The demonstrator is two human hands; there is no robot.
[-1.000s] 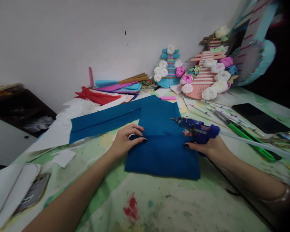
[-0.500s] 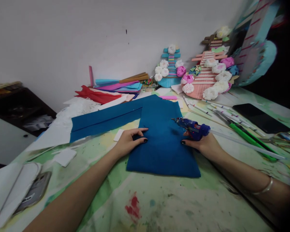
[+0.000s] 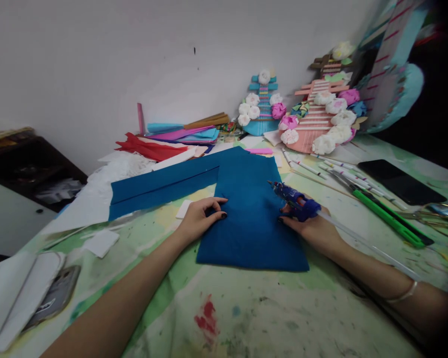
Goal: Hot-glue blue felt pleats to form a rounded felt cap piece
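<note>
A folded blue sheet (image 3: 252,238), paper or cloth, lies flat before me. From its upper part a long blue strip (image 3: 160,186) with a crease along it reaches left. My left hand (image 3: 203,215) rests at the sheet's left edge, thumb and forefinger apart, tips on the blue surface. In my right hand (image 3: 313,228) is a blue hot glue gun (image 3: 296,201), its nozzle pointing up and left above the sheet. A clear glue stick (image 3: 362,241) sticks out of its back. My right thumb is at the sheet's right edge; the other right fingers are partly hidden.
Right of the sheet lie a green utility knife (image 3: 390,216), a black phone (image 3: 401,181) and scissors (image 3: 433,215). Flower-decorated instrument shapes (image 3: 315,124) lean at the back. Coloured paper rolls (image 3: 186,132) and white scraps (image 3: 100,243) sit left, near a grey phone (image 3: 54,298).
The glue gun has tilted, its nozzle a little further right and its glue stick angled lower across my right forearm. My left hand stays in place on the sheet.
</note>
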